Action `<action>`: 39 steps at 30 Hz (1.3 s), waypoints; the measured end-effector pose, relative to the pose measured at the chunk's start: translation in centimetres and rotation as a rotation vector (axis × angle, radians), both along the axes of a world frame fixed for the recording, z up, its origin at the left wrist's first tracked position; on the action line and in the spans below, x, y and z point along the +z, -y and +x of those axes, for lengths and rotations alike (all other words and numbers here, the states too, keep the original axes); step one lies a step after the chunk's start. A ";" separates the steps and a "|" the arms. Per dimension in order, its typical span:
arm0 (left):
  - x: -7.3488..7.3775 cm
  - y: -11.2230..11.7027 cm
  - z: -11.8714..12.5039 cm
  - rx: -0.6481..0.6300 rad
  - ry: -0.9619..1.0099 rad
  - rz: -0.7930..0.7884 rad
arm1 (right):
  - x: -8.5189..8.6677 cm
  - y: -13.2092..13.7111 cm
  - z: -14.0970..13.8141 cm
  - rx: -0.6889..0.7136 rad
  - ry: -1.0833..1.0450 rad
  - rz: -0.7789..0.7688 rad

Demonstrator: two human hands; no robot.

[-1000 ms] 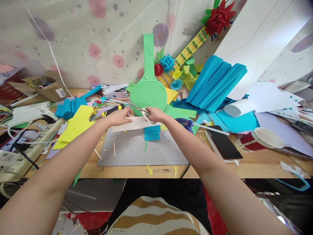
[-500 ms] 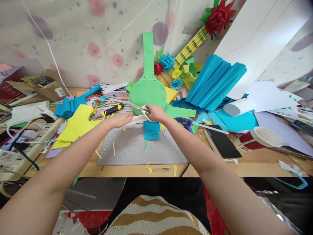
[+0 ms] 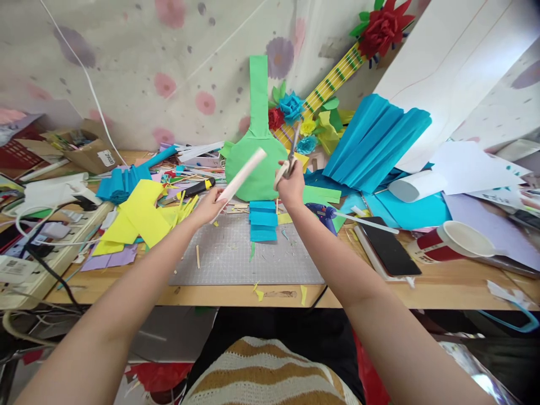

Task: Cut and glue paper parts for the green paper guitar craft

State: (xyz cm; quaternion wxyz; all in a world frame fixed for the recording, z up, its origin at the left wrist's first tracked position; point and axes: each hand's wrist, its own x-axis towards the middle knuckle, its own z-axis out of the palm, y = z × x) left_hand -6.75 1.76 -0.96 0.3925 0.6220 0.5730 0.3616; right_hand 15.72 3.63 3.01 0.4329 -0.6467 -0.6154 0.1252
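My left hand (image 3: 209,206) is closed on the lower end of a white strip (image 3: 243,175), perhaps folded paper, which slants up to the right. In my right hand (image 3: 291,184) is a pair of scissors (image 3: 294,147), its blades pointing upward, apart from the strip. Behind both hands a green paper-covered round shape with a long neck (image 3: 258,101) leans against the wall. A folded blue paper piece (image 3: 263,221) lies below it on the grey cutting mat (image 3: 228,259).
Yellow paper (image 3: 145,211) and a utility knife (image 3: 196,187) lie on the left, beside a power strip (image 3: 54,256). To the right are a glue gun (image 3: 321,214), a phone (image 3: 390,246), a paper cup (image 3: 451,242) and pleated blue paper (image 3: 371,146). A decorated yellow guitar neck (image 3: 333,79) stands behind.
My hands have moved apart. The scissors have swung from pointing left near the strip to pointing up at the right, and the strip has tilted upward in my left hand.
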 end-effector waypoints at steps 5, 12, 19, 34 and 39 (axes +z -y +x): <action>-2.8 0.5 1.7 0.223 0.197 0.158 | -2.2 -0.3 0.1 0.104 -0.218 0.079; -3.5 0.9 3.5 0.318 0.401 0.203 | -6.0 0.2 -1.0 0.190 -0.363 -0.094; -3.3 0.6 3.2 0.315 0.525 0.227 | -7.9 0.4 0.1 0.247 -0.430 -0.103; -5.7 2.4 3.0 0.096 0.195 0.235 | -9.6 1.5 1.3 0.269 -0.400 -0.149; -5.6 2.3 3.1 0.035 0.273 0.152 | -8.7 1.8 1.5 0.249 -0.311 -0.166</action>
